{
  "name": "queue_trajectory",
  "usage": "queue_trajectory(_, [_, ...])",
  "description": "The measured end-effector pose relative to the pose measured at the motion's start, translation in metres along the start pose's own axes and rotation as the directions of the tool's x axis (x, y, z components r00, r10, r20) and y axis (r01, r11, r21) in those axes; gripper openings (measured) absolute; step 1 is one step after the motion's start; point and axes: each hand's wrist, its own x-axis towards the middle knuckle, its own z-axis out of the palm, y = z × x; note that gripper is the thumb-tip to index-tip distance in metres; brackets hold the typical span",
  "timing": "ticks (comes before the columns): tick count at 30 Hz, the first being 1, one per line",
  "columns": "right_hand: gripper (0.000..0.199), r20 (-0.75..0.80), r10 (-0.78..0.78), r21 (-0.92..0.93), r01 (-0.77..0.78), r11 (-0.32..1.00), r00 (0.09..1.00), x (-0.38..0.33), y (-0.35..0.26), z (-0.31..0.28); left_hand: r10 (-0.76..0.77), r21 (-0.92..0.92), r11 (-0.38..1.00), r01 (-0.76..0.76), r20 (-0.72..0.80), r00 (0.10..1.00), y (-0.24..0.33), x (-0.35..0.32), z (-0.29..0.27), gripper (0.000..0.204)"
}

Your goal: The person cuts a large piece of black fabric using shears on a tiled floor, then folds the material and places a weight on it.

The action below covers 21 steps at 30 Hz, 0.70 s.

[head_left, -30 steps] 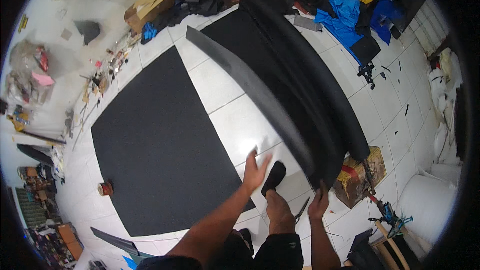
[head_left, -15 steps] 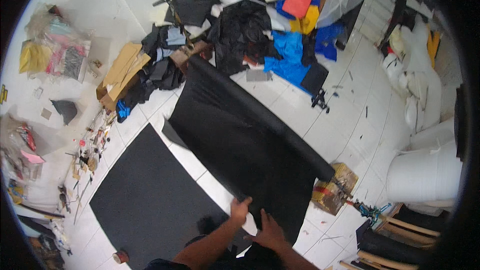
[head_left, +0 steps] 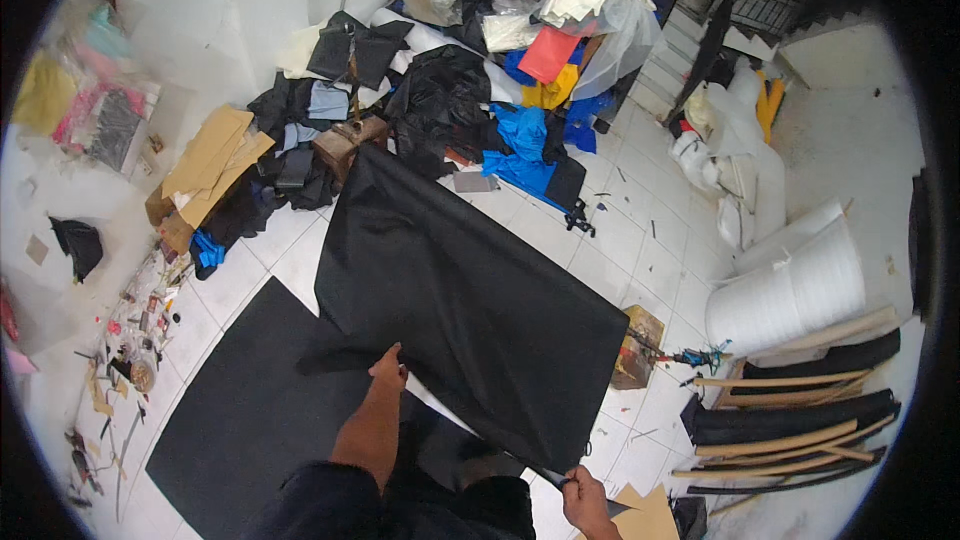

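A wide sheet of black fabric (head_left: 470, 300) comes off a roll lying across the floor and stretches toward me. My left hand (head_left: 390, 367) has its fingers closed at the near edge of this sheet, around its middle. Lower right, my right hand (head_left: 586, 500) grips the sheet's near corner, where the edge is folded into a narrow strip. Under and left of the sheet, a flat cut black piece (head_left: 250, 410) lies on the tiles, partly covered by the sheet and my left forearm.
A worn block (head_left: 636, 348) supports the roll's right end, and a brown block (head_left: 348, 143) stands at its far end. Scraps and bags pile up at the back. Cardboard (head_left: 215, 160) and litter lie left. A white foam roll (head_left: 790, 285) and wooden strips (head_left: 790, 440) lie right.
My hands have moved apart, the left one leftward and away from me, the right one rightward and nearer. The black sheet is spread wider and overlaps the flat piece. The view has shifted.
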Motion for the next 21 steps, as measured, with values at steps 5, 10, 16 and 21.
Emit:
queue_trajectory(5, [0.019, 0.165, -0.15, -0.014, 0.155, 0.988, 0.975, -0.115, -0.006, 0.037, -0.175, 0.363, 0.917, 0.166, -0.009, 0.985, -0.001, 0.009, -0.077, 0.059])
queue_trajectory(10, [0.027, 0.226, 0.125, -0.343, -0.041, 0.938, 0.966, -0.213, 0.052, 0.104, -0.22, 0.05, 0.975, 0.215, 0.287, 0.932, 0.001, -0.015, -0.23, 0.059])
queue_trajectory(16, [0.038, 0.337, 0.021, -0.416, 0.129, 0.9, 0.941, -0.268, 0.052, 0.2, 0.125, 0.037, 0.989, -0.142, 0.302, 0.945, 0.06, -0.056, -0.427, 0.078])
queue_trajectory(21, [0.04, 0.426, 0.092, -0.371, 0.081, 0.925, 0.9, -0.362, 0.067, 0.237, 0.456, 0.262, 0.834, -0.485, 0.165, 0.874, 0.043, -0.127, -0.496, 0.079])
